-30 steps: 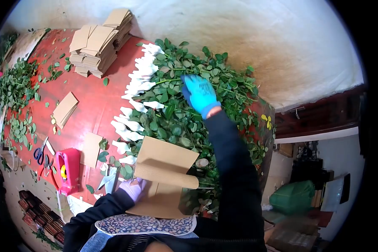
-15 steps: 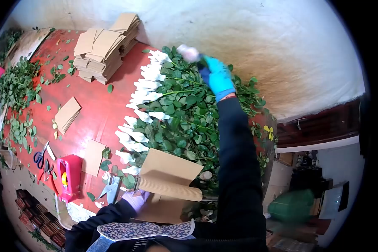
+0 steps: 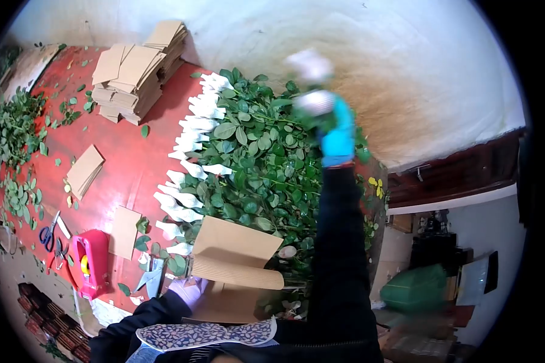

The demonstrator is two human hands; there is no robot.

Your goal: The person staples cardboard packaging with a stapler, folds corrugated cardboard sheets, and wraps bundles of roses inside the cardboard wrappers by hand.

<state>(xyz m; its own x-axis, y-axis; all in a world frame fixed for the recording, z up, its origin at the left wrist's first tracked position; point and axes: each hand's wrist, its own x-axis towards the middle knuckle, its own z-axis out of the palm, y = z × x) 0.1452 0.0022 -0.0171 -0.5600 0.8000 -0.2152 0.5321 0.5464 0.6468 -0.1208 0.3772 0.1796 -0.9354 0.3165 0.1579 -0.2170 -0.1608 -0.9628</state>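
My right hand (image 3: 338, 128), in a blue glove, is raised over the far right of the leafy stems (image 3: 266, 151). Its fingers are closed round flowers (image 3: 315, 103) with pale, motion-blurred heads. My left hand (image 3: 188, 290), in a pale purple glove, is low at the table's near edge, by the left end of a corrugated cardboard roll (image 3: 239, 272); its fingers are mostly hidden. A flat cardboard sheet (image 3: 236, 239) lies beyond the roll. White-wrapped flower heads (image 3: 191, 169) line the left side of the stems.
On the red table (image 3: 127, 163) are a cardboard stack (image 3: 130, 78), smaller cardboard pieces (image 3: 86, 171), a pink tape dispenser (image 3: 91, 263), scissors (image 3: 49, 233), pliers (image 3: 60, 257) and loose leaves (image 3: 18, 127). A stained wall (image 3: 393, 78) rises behind. A green bag (image 3: 413, 289) is at right.
My right hand has moved from among the leaves up and to the right, lifting pale flowers out. My left hand has stayed by the cardboard roll. The view has shifted slightly.
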